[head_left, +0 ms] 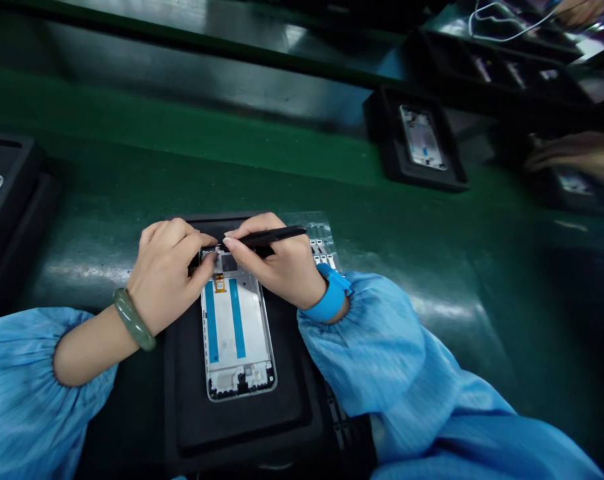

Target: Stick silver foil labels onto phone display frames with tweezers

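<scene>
A silver phone frame (252, 320) lies on a black foam tray (292, 407) in front of me. Two blue strips run down its pale inner surface, with an orange flex cable above them. My left hand (169, 267) is closed at the frame's top left corner, thumb and index finger pinched over its edge. In my right hand (277, 257) are slim black tweezers (275, 235), held like a pen, their back end pointing right. Their tips are hidden behind my fingers at the frame's top edge. Any small part between the fingertips cannot be made out.
A clear sheet of small white-and-black pieces (325, 260) lies right of my right hand. Another black tray (417, 177) holds a phone frame farther back. Stacked black trays (12, 200) stand at left. A co-worker's blurred hand (577, 157) is at far right.
</scene>
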`<state>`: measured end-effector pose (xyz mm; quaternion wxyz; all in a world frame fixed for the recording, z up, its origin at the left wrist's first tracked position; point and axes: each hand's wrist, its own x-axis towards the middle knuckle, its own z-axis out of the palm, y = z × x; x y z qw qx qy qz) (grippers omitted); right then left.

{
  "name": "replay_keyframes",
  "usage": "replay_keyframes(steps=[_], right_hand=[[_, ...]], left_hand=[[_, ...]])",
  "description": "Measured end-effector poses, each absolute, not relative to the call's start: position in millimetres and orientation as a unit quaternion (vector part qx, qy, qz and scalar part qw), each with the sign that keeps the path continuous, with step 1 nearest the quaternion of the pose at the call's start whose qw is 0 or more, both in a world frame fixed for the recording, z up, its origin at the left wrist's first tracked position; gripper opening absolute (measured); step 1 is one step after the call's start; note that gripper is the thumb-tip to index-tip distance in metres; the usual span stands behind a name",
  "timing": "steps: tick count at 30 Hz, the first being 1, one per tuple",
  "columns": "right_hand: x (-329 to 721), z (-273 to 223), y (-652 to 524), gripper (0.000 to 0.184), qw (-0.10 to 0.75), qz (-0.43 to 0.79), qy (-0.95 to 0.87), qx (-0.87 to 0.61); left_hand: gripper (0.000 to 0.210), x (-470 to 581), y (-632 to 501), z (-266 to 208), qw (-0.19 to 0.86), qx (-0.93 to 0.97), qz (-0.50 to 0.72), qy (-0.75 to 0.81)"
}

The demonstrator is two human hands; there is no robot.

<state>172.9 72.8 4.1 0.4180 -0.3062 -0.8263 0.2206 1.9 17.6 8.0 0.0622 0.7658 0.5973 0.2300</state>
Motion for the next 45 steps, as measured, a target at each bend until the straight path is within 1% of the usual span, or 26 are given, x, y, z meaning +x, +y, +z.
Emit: replay_keyframes(steps=[5, 12, 23, 27, 30, 34, 38, 41, 45], right_hand=[[171.9, 5.1, 69.8, 0.009, 0.404, 0.198, -0.836, -0.314], [172.7, 4.5, 70.0, 0.009, 0.399, 0.199, -0.840, -0.309], [172.8, 4.5, 72.4, 0.008, 0.423, 0.196, -0.836, -0.290], [172.8, 5.7, 71.7, 0.008, 0.420, 0.212, -0.830, -0.300], [172.4, 6.3, 71.7, 0.006, 0.437, 0.230, -0.811, -0.313], [171.2, 5.4, 73.6, 0.008, 0.457, 0.311, -0.761, -0.340], [170.3, 4.2, 75.7, 0.011, 0.440, 0.388, -0.739, -0.333], [170.7, 4.2, 76.9, 0.011, 0.422, 0.387, -0.754, -0.320], [171.7, 4.3, 77.6, 0.011, 0.412, 0.368, -0.776, -0.305]], left_hand=[[0.013, 3.7, 20.3, 6.9, 0.047, 0.760, 0.233, 0.606], [0.013, 4.9, 21.7, 5.9, 0.037, 0.759, 0.234, 0.606], [0.015, 3.5, 23.5, 4.3, 0.011, 0.767, 0.232, 0.598], [0.015, 4.4, 24.3, 4.9, 0.004, 0.768, 0.221, 0.601], [0.016, 5.4, 25.6, 5.1, -0.006, 0.766, 0.219, 0.604], [0.015, 5.0, 25.0, 4.9, 0.004, 0.761, 0.227, 0.607], [0.017, 1.7, 18.3, 2.5, 0.035, 0.769, 0.234, 0.594], [0.027, 0.1, 12.5, -0.4, 0.046, 0.773, 0.235, 0.588], [0.028, 0.5, 9.9, -1.9, 0.049, 0.769, 0.234, 0.593]])
